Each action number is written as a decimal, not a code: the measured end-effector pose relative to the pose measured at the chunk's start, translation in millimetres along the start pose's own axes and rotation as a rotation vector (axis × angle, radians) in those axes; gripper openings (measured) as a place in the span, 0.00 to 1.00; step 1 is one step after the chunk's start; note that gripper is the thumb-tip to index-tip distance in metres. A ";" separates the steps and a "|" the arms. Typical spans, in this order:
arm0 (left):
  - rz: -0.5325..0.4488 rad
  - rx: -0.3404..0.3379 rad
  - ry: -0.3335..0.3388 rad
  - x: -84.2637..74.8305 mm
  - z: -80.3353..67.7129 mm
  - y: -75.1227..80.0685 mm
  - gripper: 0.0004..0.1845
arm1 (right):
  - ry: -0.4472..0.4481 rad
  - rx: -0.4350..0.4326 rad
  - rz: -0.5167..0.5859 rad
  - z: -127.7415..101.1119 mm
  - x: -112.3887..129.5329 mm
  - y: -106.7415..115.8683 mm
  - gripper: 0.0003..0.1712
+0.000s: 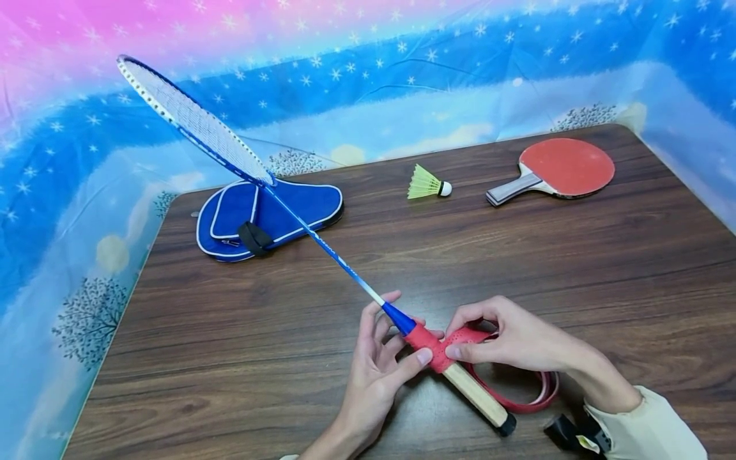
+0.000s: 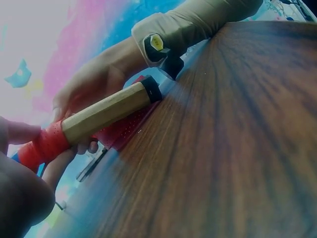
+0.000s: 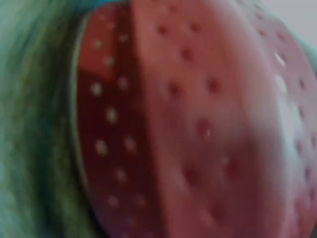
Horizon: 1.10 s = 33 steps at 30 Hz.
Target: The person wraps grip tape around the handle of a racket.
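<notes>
A blue and white badminton racket (image 1: pixel 329 248) slants across the head view, its strung head up at the far left. My left hand (image 1: pixel 370 377) holds it at the top of the handle, the thumb pressing on red perforated grip tape (image 1: pixel 424 345) wound there. Below the tape, the wooden handle (image 1: pixel 475 395) is bare down to its black butt cap. The tape's free length is pinched between thumb and fingers of my right hand (image 1: pixel 517 335), close beside the handle. From there it loops down to the right; the loose red tape (image 3: pixel 198 114) fills the right wrist view, blurred.
A blue paddle case (image 1: pixel 299 198) with white piping lies at the back left under the racket. Toward the back lie a yellow shuttlecock (image 1: pixel 427 182) and a red table tennis paddle (image 1: pixel 566 167). A patterned cloth (image 1: pixel 368 70) hangs behind the wooden table (image 1: pixel 230 345).
</notes>
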<state>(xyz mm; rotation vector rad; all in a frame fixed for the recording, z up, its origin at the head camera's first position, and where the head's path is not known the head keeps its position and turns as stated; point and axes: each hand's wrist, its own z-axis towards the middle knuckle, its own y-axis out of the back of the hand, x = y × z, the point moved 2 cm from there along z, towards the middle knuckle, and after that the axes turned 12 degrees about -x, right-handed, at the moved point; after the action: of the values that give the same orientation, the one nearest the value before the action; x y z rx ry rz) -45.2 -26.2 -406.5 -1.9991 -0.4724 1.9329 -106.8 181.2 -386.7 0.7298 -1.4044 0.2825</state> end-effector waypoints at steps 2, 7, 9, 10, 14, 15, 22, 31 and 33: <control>-0.021 0.017 0.008 -0.3 -0.4 -0.3 0.43 | -0.024 -0.008 0.003 -0.8 -0.1 -0.6 0.04; -0.043 0.060 0.014 0.7 -0.8 -1.3 0.47 | -0.068 -0.035 0.000 -1.9 0.7 -4.8 0.05; -0.032 0.060 0.011 1.5 -0.7 -1.1 0.48 | -0.070 -0.045 -0.013 -1.7 1.3 -5.9 0.06; -0.028 0.059 0.010 2.0 -0.6 -0.9 0.48 | -0.075 -0.050 -0.022 -1.6 1.4 -6.1 0.07; -0.026 0.068 -0.001 2.9 -0.2 -0.3 0.48 | -0.077 -0.057 -0.050 -0.3 1.9 -5.5 0.08; -0.031 0.072 -0.009 3.2 -0.2 -0.3 0.48 | -0.074 -0.055 -0.055 0.0 1.8 -5.1 0.08; -0.065 0.109 -0.123 2.9 -0.4 -1.0 0.39 | -0.059 -0.030 -0.019 -0.5 0.6 -1.1 0.05; -0.077 0.123 -0.107 5.5 0.7 -1.3 0.40 | -0.058 -0.053 -0.025 1.0 0.7 -6.2 0.08; -0.058 0.099 -0.085 5.6 0.6 -1.0 0.40 | -0.050 -0.051 -0.038 1.2 1.0 -5.5 0.08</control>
<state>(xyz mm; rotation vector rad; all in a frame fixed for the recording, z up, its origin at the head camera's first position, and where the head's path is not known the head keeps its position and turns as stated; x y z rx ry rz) -45.7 -22.8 -411.1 -1.8280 -0.4411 1.9724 -104.4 176.1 -387.4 0.7252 -1.4385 0.1988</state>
